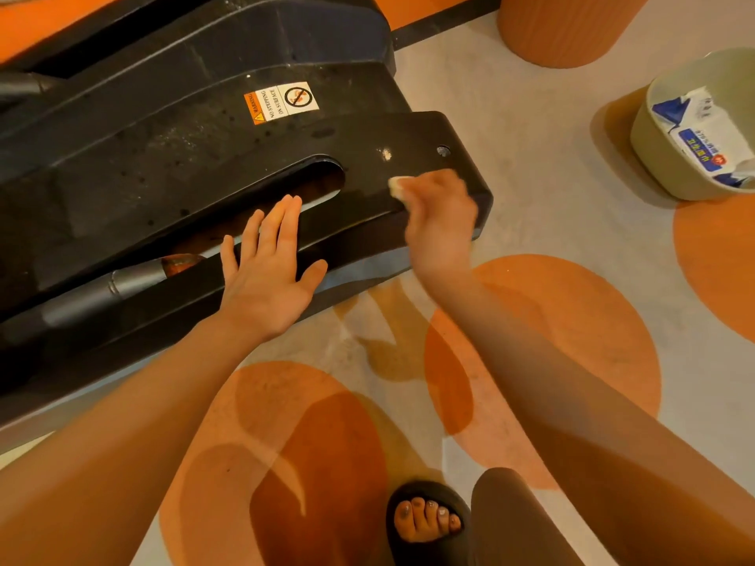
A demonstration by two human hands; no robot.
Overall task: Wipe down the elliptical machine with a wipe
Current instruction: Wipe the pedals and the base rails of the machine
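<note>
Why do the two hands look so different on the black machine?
The left hand lies flat with straight, spread fingers on the black plastic elliptical machine cover, holding nothing. The right hand is curled round a small white wipe and looks blurred. The left hand sits by the long slot; the right hand is near the cover's rounded end. Both touch the same cover.

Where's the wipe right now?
The wipe is in the right hand, against the elliptical's black rear cover, just below a pale spot.
</note>
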